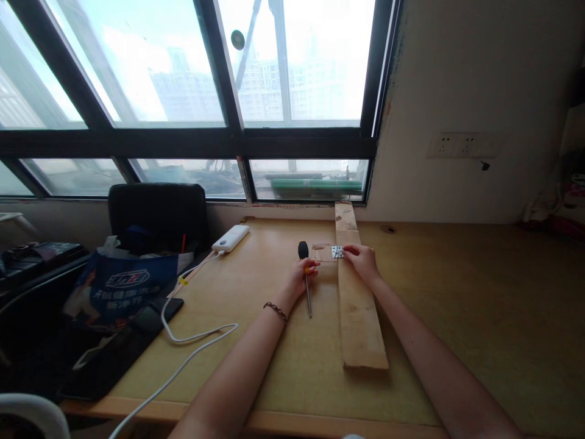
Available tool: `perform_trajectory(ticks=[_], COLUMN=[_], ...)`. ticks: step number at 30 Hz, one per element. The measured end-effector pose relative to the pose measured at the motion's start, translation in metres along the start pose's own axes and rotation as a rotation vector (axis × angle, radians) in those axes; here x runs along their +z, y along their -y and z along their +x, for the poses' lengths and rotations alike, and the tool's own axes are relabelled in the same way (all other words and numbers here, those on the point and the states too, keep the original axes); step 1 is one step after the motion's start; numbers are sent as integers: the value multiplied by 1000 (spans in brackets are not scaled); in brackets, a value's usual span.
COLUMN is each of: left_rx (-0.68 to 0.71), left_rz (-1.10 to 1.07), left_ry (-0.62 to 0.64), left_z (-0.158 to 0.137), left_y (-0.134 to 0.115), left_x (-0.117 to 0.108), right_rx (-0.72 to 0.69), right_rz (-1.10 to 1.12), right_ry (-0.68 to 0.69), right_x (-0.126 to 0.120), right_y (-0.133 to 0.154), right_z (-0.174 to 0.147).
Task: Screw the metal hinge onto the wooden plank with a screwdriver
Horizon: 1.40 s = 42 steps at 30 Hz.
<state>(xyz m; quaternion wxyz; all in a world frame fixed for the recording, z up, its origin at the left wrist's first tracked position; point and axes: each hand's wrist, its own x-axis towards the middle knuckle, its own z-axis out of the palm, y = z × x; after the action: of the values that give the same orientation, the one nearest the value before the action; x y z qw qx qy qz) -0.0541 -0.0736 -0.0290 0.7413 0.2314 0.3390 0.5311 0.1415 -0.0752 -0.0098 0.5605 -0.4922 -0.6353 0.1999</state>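
Note:
My left hand is closed around a screwdriver with a black and yellow handle, its metal shaft pointing down toward me. On the table lies a long wooden board, running away from me to the window wall. A short wood piece sits against the board's left side. Across the joint of the two rests a silver metal hinge with holes. My right hand has its fingertips pinched at the hinge's right edge; whether they also hold a small screw is too small to tell.
A white power bank with a white cable lies on the left of the wooden table. Beyond the left edge are a black chair and a blue bag. Wall sockets are at the right.

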Motion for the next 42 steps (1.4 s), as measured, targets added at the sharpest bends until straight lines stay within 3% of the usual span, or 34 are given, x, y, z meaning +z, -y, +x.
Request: perform_trajectory(ticks=[10,19,22,28,35,42], left_rx=[15,13,11,18,2,31], left_rz=[-1,-3,6,4,-17,76], left_ry=[17,23,14,-6,7,-72], left_z=[2,2,1,1,1,1], left_y=[1,1,1,1,-1,-3], left_x=[-2,-3,-2,-2,-2,-4], right_rx=[-105,-66,-141,-151,-173,-152], right_rz=[-145,-178,-255,-358,-343,-298], right_ry=[52,124,215,401,380,361], right_x=[0,-1,-1,10,17,16], right_y=[4,5,4,-5,-13,-12], right_z=[-2,3,11,29,31,31])
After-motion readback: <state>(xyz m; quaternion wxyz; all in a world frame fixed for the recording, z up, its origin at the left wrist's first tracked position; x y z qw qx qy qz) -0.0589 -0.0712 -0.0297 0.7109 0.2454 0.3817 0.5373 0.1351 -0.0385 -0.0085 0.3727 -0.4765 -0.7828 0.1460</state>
